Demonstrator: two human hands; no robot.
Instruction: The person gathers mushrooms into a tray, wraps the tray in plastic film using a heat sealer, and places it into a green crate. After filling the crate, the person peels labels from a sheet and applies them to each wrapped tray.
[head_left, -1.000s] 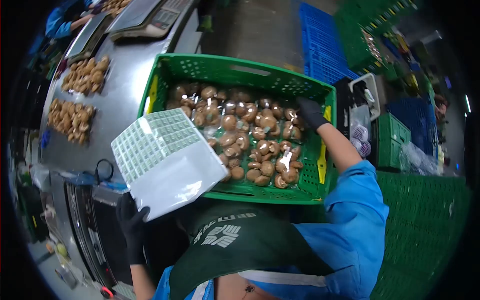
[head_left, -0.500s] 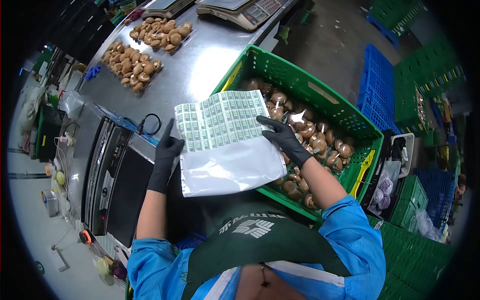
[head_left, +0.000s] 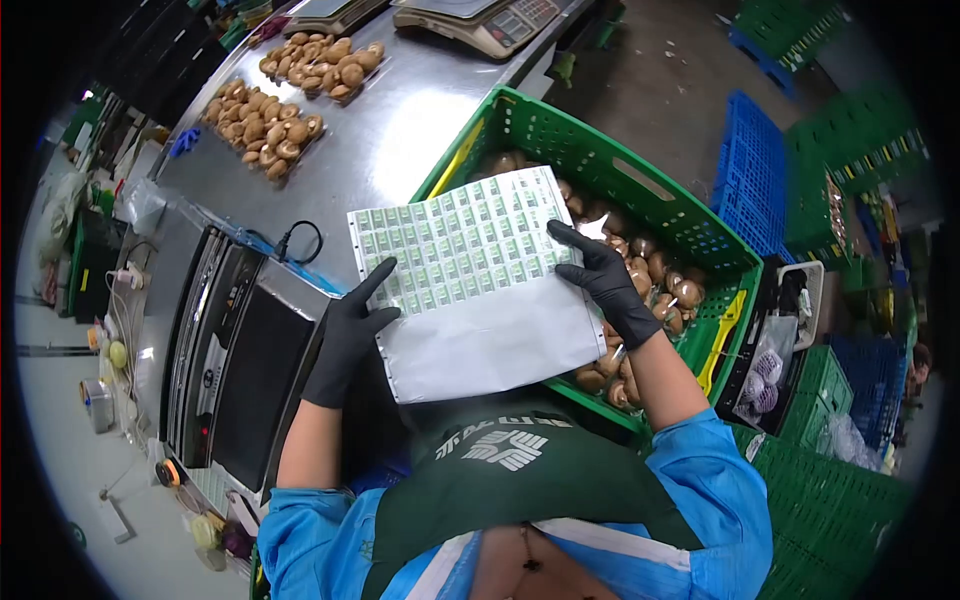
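Observation:
Between my two black-gloved hands is a sheet of labels [head_left: 465, 250], its upper part covered with rows of small green-and-white stickers and its lower part blank white. My left hand [head_left: 352, 325] grips the sheet's left edge, thumb and fingers around it. At the right edge, my right hand [head_left: 605, 280] pinches the sheet, with a finger and thumb showing on its face. Under and beyond the sheet stands a green crate [head_left: 620, 150] holding packs of brown mushrooms [head_left: 655, 275]; the sheet hides part of them.
A steel table [head_left: 350, 150] carries two groups of mushrooms [head_left: 265, 130] and a weighing scale [head_left: 480, 25]. To my left stands a black sealing machine [head_left: 255, 370] with a cable. Blue pallets [head_left: 755, 180] and stacked green crates [head_left: 825, 520] are on the right.
The sheet has shifted slightly right and now looks flatter, with its right corner raised. My left hand has moved right onto the sheet's face; my right hand has moved right too.

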